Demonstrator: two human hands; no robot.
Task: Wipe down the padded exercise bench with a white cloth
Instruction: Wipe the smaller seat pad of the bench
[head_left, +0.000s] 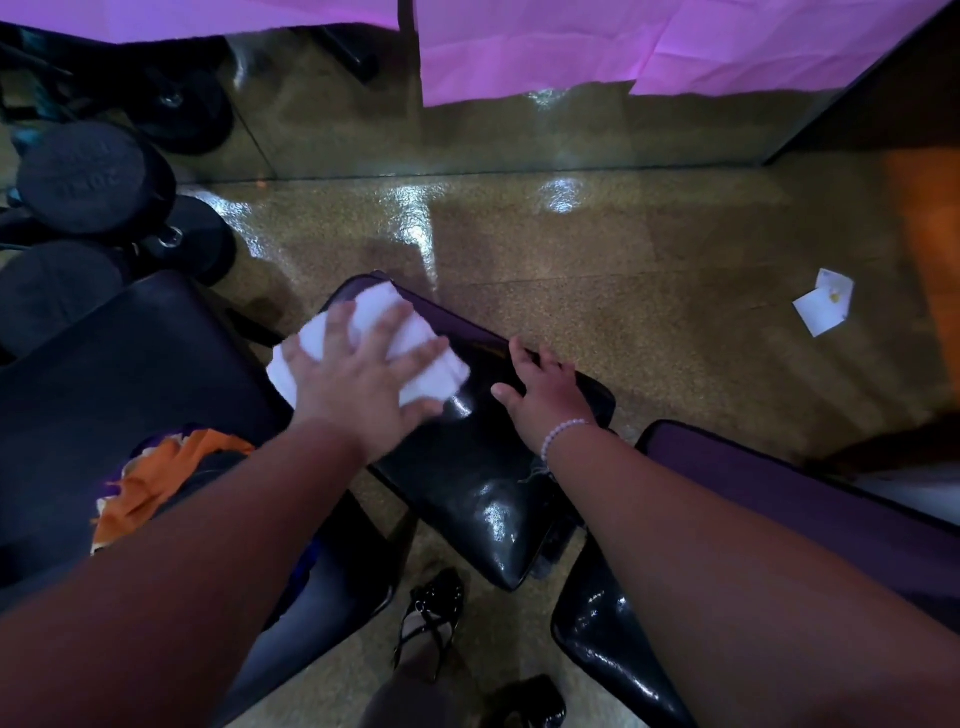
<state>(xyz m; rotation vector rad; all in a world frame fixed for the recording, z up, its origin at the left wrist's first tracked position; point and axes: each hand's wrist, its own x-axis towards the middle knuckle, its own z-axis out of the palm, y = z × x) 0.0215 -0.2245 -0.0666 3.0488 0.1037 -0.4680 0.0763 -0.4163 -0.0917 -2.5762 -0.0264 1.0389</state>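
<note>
paper scrap (823, 306) on floor (right) | black weights (80, 176) far left | orange cloth (156, 483) lower left

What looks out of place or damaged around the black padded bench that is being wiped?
Small white paper scraps lie loose on the speckled floor, right of the black padded bench, like litter. The pad also shows pale scuff lines close to the right hand, possibly cracked vinyl. The left hand presses the white cloth flat.
</note>
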